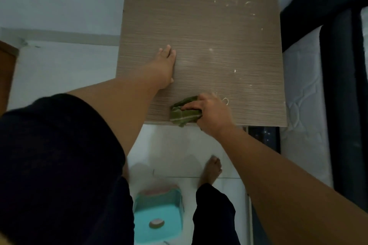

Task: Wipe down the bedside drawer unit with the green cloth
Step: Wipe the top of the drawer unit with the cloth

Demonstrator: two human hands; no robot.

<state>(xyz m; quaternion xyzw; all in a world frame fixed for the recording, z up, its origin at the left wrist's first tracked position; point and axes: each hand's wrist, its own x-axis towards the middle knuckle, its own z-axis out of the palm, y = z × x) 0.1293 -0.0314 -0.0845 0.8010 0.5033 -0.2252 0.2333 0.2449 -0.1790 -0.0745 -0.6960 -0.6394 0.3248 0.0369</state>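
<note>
The bedside drawer unit [199, 36] shows its brown wood-grain top from above, with white specks and smears on its right half. My left hand [166, 67] lies flat on the top near the left side, fingers together and pointing away. My right hand [211, 111] presses a folded green cloth [184, 112] onto the top at its near edge. The cloth has pale stripes, and part of it hangs over the edge.
A bed with a white mattress [304, 95] and dark frame [346, 85] stands right of the unit. On the white tiled floor below are my bare foot [213, 169] and a turquoise plastic stool [159, 213]. A white wall lies to the left.
</note>
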